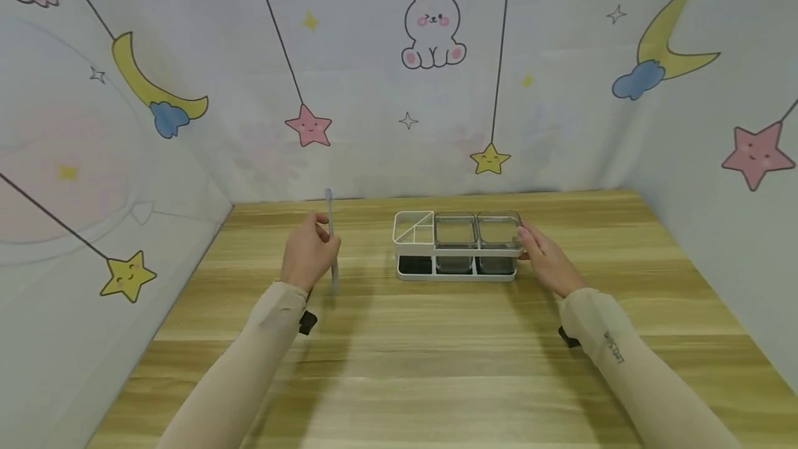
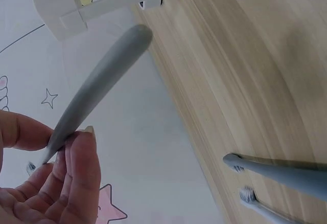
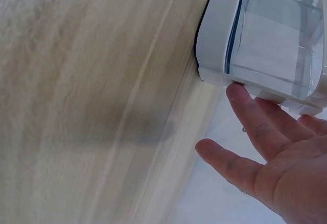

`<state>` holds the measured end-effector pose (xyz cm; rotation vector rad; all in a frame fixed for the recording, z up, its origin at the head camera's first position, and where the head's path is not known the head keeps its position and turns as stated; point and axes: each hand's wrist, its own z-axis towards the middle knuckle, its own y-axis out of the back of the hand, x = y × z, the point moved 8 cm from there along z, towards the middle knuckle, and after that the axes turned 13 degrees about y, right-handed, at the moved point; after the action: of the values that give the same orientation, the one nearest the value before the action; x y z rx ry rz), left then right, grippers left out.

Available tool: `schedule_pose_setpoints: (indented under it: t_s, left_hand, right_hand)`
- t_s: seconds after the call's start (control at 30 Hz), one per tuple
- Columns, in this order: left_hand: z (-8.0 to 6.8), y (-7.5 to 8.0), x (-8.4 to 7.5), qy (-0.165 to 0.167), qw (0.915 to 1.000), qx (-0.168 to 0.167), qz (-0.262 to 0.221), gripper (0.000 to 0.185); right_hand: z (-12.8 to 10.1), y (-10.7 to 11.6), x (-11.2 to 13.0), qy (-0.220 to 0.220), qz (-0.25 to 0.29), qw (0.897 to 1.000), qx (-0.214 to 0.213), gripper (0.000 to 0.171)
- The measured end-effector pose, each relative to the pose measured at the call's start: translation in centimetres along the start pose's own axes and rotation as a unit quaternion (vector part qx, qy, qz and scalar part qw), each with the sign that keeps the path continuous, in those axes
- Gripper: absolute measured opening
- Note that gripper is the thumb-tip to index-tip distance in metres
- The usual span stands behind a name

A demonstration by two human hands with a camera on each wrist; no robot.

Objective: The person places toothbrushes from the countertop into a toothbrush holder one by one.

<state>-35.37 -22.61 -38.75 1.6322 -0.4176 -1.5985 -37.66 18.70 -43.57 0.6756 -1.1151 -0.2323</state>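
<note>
My left hand pinches a grey toothbrush between thumb and fingertips, above the table left of the holder. In the head view the toothbrush stands roughly upright, bristle head at the top. A white toothbrush holder sits right of it, with a divided section at its left and two clear cups, the right cup at the far end. My right hand touches the holder's right end. Its fingers are extended in the right wrist view, the fingertips against the holder's side.
Two more toothbrushes lie on the table in the left wrist view, a dark grey toothbrush and a lighter toothbrush. The wooden table meets a printed cloth wall at the back and sides.
</note>
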Motion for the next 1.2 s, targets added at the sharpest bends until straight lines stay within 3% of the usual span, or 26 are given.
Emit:
schedule_pose_setpoints:
  t_s: [0.27,0.6,0.93,1.2]
  left_hand:
    - [-0.1,1.2,-0.9,-0.013,0.9958,-0.06,-0.069,0.034]
    - [-0.3,1.6,-2.4,-0.057,0.9837,-0.099,-0.139,0.03]
    - [0.2,2.3,-3.5,-0.056,0.9706,-0.103,-0.21,0.032]
    - [0.5,2.1,-4.2,-0.043,0.9615,-0.085,-0.258,0.043]
  right_hand:
    - [0.0,0.1,0.2,0.0,0.003,1.0,-0.005,0.069]
    - [0.0,0.1,-0.1,-0.001,0.005,1.0,-0.001,0.072]
    - [0.0,0.0,-0.1,0.006,0.014,1.0,-0.003,0.071]
    - [0.1,-0.1,-0.3,-0.001,0.015,1.0,-0.009,0.072]
